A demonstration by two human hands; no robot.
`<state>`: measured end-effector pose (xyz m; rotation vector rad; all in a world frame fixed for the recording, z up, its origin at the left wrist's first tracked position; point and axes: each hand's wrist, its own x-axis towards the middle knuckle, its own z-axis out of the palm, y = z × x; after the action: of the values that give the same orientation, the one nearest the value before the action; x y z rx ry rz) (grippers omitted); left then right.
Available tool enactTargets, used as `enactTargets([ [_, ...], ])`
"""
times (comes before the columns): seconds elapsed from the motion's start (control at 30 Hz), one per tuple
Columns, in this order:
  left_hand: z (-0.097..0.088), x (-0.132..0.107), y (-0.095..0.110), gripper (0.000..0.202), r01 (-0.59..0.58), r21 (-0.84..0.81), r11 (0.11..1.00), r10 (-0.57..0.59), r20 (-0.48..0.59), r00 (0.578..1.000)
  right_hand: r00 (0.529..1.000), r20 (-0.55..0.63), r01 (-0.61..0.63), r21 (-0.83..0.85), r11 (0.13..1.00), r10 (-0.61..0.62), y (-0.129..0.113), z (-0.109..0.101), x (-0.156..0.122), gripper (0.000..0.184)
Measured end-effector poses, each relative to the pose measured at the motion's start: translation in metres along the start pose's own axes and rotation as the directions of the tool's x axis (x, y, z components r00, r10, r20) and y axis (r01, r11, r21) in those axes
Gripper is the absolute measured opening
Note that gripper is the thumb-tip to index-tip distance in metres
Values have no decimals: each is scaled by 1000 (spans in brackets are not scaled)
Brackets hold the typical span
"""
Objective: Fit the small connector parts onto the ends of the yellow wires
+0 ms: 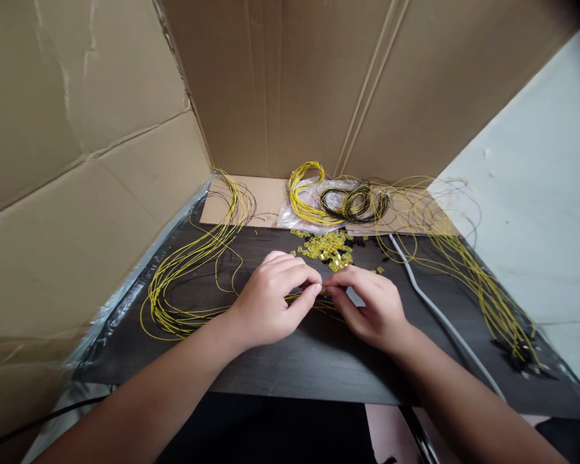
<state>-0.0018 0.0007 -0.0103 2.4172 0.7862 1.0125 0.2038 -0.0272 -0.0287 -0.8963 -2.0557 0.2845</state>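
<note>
Over the dark board, both hands meet fingertip to fingertip. My left hand [278, 296] is closed in a pinch of thumb and index finger. Facing it, my right hand [370, 303] pinches too. Between the fingertips is what looks like the end of a thin wire, mostly hidden by the fingers. A loose bundle of yellow wires [162, 303] curves in from the left and passes beneath my hands. Just beyond the fingertips lies a pile of small clear-yellow plastic pieces [326, 245], with small black pieces [358, 240] beside it.
Coiled yellow wire [297, 200] and black wire [362, 203] rest on a clear plastic bag at the back. More yellow wires [488, 290] with dark ends spread along the right. A grey cable [430, 306] crosses the board [290, 380]. Cardboard walls [294, 84] stand behind and left.
</note>
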Motion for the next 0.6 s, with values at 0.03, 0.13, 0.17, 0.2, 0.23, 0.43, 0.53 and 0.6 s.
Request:
enactTargets([
  [0.03, 0, 0, 0, 10, 1, -5, 1000, -1, 8, 1000, 1000, 12, 2, -3, 1000, -2, 1, 0, 0, 18],
  [0.13, 1, 0, -1, 8, -3, -14, 1000, 4, 19, 1000, 999, 38, -20, 31, 999, 19, 2, 2, -1, 17],
  [0.17, 1, 0, -2, 8, -5, -7, 1000, 5, 15, 1000, 998, 41, -39, 43, 998, 37, 1, 3, -2, 17],
  [0.2, 1, 0, -2, 7, -7, 7, 1000, 7, 11, 1000, 998, 40, -59, 50, 997, 57, 1, 3, -2, 17],
  [0.23, 1, 0, -2, 7, -8, 23, 1000, 8, 6, 1000, 996, 37, -79, 52, 996, 77, 1, 4, -2, 16],
  [0.43, 2, 0, -5, 17, -63, 75, 995, 65, -23, 998, 991, 3, -136, 58, 989, 136, -2, 10, -3, 14],
  [0.53, 2, 0, -7, 12, -87, 112, 990, 93, -49, 994, 991, -18, -134, 52, 990, 136, -4, 10, -3, 14],
  [0.6, 3, 0, -8, 6, -119, 132, 984, 129, -75, 989, 990, -26, -135, 55, 989, 136, -4, 9, -3, 14],
])
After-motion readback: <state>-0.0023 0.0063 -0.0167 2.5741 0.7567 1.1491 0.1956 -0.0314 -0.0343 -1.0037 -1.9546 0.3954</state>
